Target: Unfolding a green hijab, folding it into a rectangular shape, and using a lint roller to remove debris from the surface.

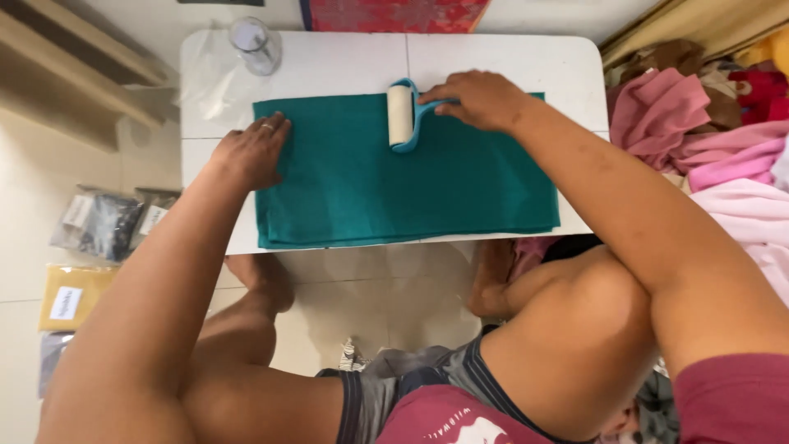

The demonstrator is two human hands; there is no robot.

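Note:
A folded teal cloth [411, 185] lies flat on a small white table [509, 62]. My right hand [481, 99] grips the blue handle of a lint roller [401, 117], whose cream roll rests on the cloth's far edge. My left hand [251, 152] presses flat, fingers spread, on the cloth's left edge; a ring is on one finger.
A clear plastic jar [255, 45] and a clear plastic bag [205, 78] sit at the table's far left. Pink and red garments [707, 140] are piled at the right. Packaged cloths [103, 226] and a yellow packet [70, 296] lie on the floor at left. My knees are under the table's near edge.

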